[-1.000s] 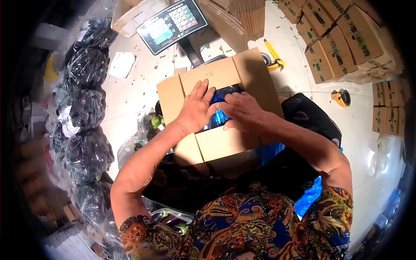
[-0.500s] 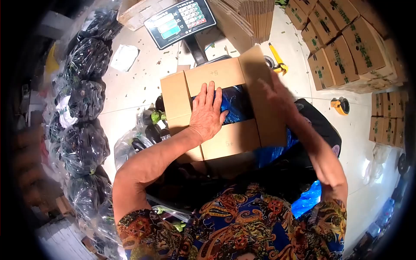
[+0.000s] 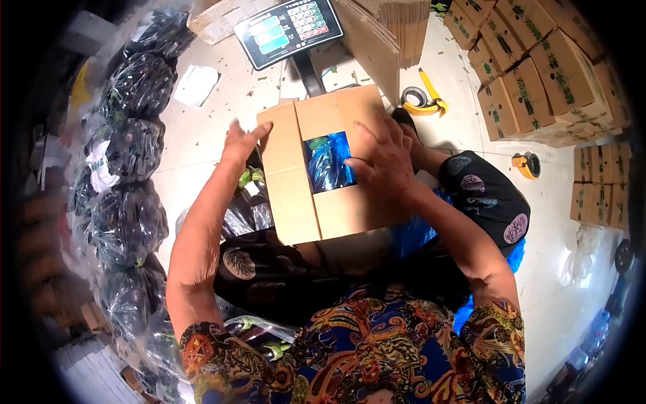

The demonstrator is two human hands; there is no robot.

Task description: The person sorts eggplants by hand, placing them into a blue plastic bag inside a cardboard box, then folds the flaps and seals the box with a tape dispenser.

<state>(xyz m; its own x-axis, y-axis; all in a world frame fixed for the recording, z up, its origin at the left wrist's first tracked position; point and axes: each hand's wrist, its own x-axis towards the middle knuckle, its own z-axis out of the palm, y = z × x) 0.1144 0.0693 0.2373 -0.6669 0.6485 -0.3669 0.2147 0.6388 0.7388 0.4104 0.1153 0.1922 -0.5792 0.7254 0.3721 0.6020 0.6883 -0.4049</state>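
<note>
A cardboard box (image 3: 336, 207) sits in front of my lap, its flaps folded inward around a gap. Through that gap shows a shiny blue plastic liner (image 3: 330, 161) with something dark inside. My right hand (image 3: 387, 160) lies on the right flap, fingers spread, its thumb at the edge of the gap. At the box's far left corner is my left hand (image 3: 243, 143), open, its thumb and fingers apart beside the left flap (image 3: 286, 175). Eggplants (image 3: 254, 188) with green stems lie left of the box, partly hidden by the left forearm.
A digital scale display (image 3: 288, 34) stands beyond the box, near flattened cartons (image 3: 404, 34). Bagged eggplants (image 3: 131, 155) form a row on the left. A yellow-handled tape dispenser (image 3: 431, 97), a tape roll (image 3: 527, 165) and stacked printed boxes (image 3: 531, 87) are on the right.
The right flap has come down, narrowing the gap, and my right hand has moved left onto it. My left hand has left the middle for the left edge. The box has turned slightly.
</note>
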